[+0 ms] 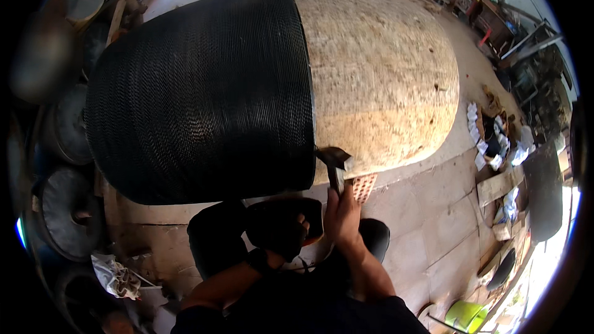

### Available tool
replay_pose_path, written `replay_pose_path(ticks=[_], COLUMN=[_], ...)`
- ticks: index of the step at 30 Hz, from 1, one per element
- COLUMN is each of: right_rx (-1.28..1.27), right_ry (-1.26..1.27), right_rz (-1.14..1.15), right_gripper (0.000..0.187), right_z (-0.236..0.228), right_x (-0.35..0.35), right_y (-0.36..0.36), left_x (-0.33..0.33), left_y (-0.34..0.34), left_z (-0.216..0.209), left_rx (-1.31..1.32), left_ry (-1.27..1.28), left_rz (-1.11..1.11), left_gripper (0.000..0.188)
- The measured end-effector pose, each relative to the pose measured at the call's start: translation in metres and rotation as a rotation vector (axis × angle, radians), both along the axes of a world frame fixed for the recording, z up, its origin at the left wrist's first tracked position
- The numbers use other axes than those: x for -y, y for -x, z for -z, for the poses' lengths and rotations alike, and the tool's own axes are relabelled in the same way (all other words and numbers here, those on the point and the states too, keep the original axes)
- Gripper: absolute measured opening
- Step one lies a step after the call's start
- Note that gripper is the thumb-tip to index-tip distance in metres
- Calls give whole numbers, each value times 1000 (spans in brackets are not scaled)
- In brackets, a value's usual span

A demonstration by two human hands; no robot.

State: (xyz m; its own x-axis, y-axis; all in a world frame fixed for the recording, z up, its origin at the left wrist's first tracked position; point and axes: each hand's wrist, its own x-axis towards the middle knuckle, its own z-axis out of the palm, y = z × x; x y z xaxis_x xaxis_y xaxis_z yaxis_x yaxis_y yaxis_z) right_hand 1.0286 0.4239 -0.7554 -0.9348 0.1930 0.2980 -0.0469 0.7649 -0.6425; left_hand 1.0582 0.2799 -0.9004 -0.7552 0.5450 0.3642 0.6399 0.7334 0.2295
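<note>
A very large woven basket-like drum lies on its side in front of me. Its left part (204, 93) is coated black and its right part (383, 80) is bare pale weave. My right hand (343, 213) grips the handle of a paintbrush (336, 162), whose dark bristles touch the edge where black meets bare weave. My left hand (278, 232), in a black-stained glove, holds a dark bowl (303, 213) just below the drum, beside the right hand.
Round dark woven lids and discs (68, 210) are stacked along the left. Crumpled cloth (114, 275) lies at the lower left. Boards and white scraps (495, 142) lie on the concrete floor at the right, with a green bucket (467, 315) at the lower right.
</note>
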Motion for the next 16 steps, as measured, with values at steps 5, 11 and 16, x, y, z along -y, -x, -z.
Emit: replay_pose_path(ticks=[5, 11, 16], right_rx=[-529, -26, -344], right_ry=[92, 28, 80], right_rz=[-58, 37, 41], right_gripper=[15, 11, 18], right_z=[17, -9, 4], right_x=[-13, 4, -8], right_y=[-19, -3, -32], left_x=[-3, -4, -1], left_y=[6, -11, -11], left_z=[-52, -33, -35], left_rx=[-44, 173, 57], left_ry=[-110, -6, 127], left_rz=[47, -46, 32], left_gripper=[16, 23, 28])
